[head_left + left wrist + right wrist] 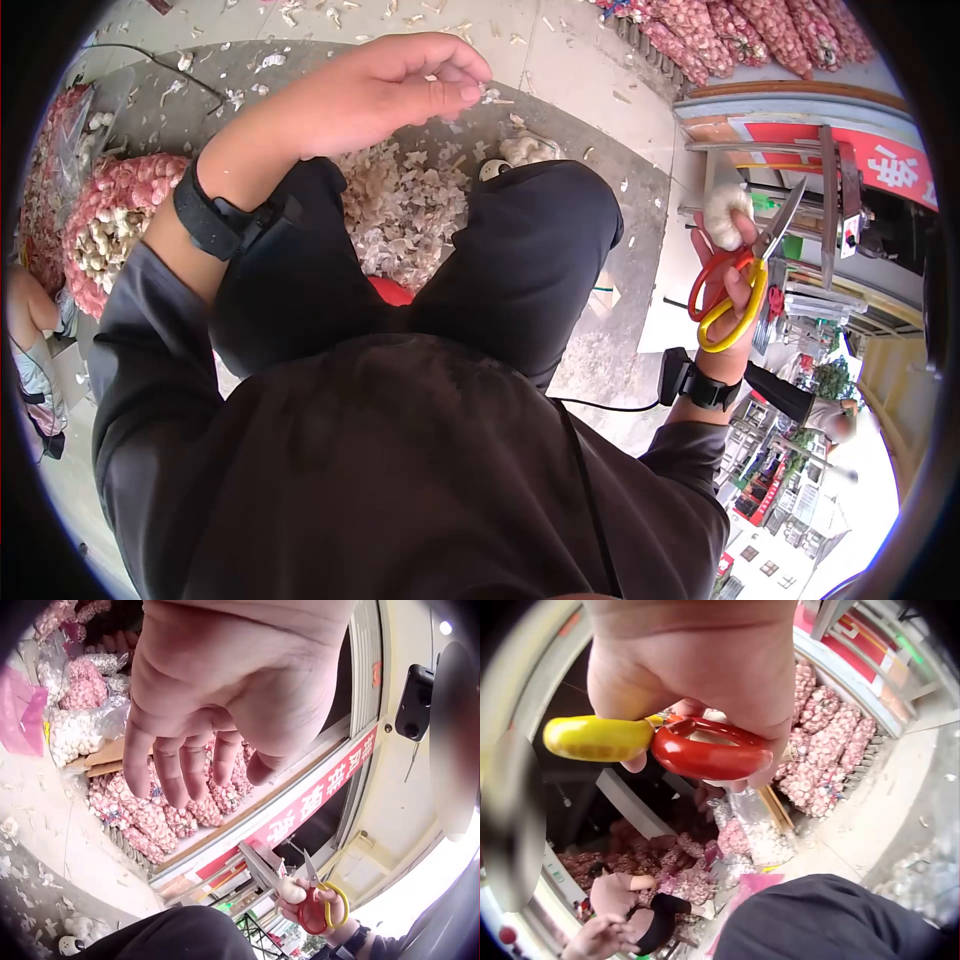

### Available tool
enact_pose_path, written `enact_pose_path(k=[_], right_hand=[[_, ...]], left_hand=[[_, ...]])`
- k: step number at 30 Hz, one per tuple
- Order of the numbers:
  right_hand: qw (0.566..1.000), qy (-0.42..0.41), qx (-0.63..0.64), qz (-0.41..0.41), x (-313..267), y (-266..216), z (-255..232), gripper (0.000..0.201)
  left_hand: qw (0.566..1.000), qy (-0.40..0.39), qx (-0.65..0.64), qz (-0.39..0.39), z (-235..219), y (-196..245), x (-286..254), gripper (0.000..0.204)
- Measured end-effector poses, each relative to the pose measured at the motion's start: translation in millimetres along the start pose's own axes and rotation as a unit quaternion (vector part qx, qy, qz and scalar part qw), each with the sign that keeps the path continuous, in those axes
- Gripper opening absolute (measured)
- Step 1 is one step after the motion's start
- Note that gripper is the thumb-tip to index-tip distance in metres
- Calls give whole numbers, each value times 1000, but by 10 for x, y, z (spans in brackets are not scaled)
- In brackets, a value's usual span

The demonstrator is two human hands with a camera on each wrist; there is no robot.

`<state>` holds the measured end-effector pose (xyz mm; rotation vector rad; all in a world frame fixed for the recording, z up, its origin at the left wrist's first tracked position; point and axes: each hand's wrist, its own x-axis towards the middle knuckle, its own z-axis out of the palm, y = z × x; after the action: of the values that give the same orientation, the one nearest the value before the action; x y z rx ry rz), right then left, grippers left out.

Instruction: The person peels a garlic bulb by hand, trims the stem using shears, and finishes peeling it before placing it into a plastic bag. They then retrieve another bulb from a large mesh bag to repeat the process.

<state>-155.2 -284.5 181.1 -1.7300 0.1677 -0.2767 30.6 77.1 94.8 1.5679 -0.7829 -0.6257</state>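
Fingers of the right hand (pixel 738 288) grip the pointed steel scissors with one red and one yellow looped handle (pixel 768 243), and tucked up against them sits a round, pale, papery-skinned garlic bulb (pixel 724 215), out on the right, well apart from the lap. That's my worry right now: one hand, two things. I can't tell how firmly the bulb is held; if those fingers loosen to work the loops, I'd expect it to roll off the tips and drop. It's right beside the blades, too, and I can't make out whether they're fully together, so a careless squeeze could nip skin or bulb.

Moving out, a black strap (pixel 712 390) circles that wrist, and a thin black cable (pixel 612 407) runs from it towards the body; a wide swing of the arm might snag it, I reckon.

Over to the left hand (pixel 390 95), out past the knees, left of centre: fingers loosely bent, nothing in them that I can see. Bring it across too fast and those bare points could jab it. Between the black-trousered legs (pixel 535 240) lies a pale heap of flaky skins (pixel 405 215); a bulb lost in there might be hard to spot. Far right, pink net sacks (pixel 780 35) lie side by side.
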Motion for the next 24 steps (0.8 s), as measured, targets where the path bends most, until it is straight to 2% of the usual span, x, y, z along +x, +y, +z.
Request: enact_pose_path(k=[1, 2, 3, 5, 6, 7, 8, 10, 11, 14, 15, 16, 17, 18, 19, 20, 22, 24], right_hand=[[998, -51, -19, -24, 42, -148, 290, 61], [993, -114, -8, -34, 127, -121, 431, 60], [980, -179, -15, -85, 174, -30, 643, 62], [937, -277, -152, -148, 320, -31, 1242, 57], [938, -280, -129, -160, 349, 98, 1532, 54], [940, -306, -107, -108, 371, 269, 1717, 55], [917, -315, -159, -186, 446, 383, 1900, 55], [903, -302, -220, -211, 474, 527, 2190, 55], [904, -305, -209, -216, 492, 576, 2268, 56], [910, -297, -196, -212, 580, 680, 2374, 57], [915, -286, -208, -196, 605, 700, 2328, 57], [918, -274, -221, -180, 624, 742, 2288, 58], [928, -250, -169, -219, 669, 844, 2290, 54], [959, -245, -79, -121, 663, 874, 2276, 53], [972, -236, 13, -21, 626, 875, 2264, 52], [966, -222, 106, 80, 608, 891, 2245, 52], [960, -248, 109, 74, 608, 1070, 2205, 55], [957, -244, 134, 76, 548, 1217, 2252, 57]], left_hand=[[995, 0, -97, -28, 58, -56, 29, 42], [980, -1, -191, -55, 109, -115, 62, 48], [956, -2, -283, -81, 173, -169, 85, 55], [913, -16, -396, -96, 282, -259, 132, 63], [887, -21, -449, -102, 311, -296, 137, 67], [871, -52, -479, -90, 318, -315, 121, 66], [859, -47, -505, -62, 320, -278, 78, 60], [873, 59, -479, -75, 264, -428, 68, 53], [846, 83, -519, -90, 204, -502, 42, 40], [842, 232, -481, -75, 111, -573, 24, 33], [830, 264, -486, -71, 84, -556, -3, 28], [822, 256, -505, -54, 27, -628, -18, 27], [814, 247, -524, -36, -56, -743, -33, 26], [805, 238, -544, -19, -105, -823, -33, 26], [788, 272, -552, -14, -104, -814, -35, 23], [789, 257, -558, -6, -112, -808, -35, 25], [792, 229, -566, 6, -134, -797, -29, 28], [802, 248, -543, -7, -102, -778, -1, 34]])
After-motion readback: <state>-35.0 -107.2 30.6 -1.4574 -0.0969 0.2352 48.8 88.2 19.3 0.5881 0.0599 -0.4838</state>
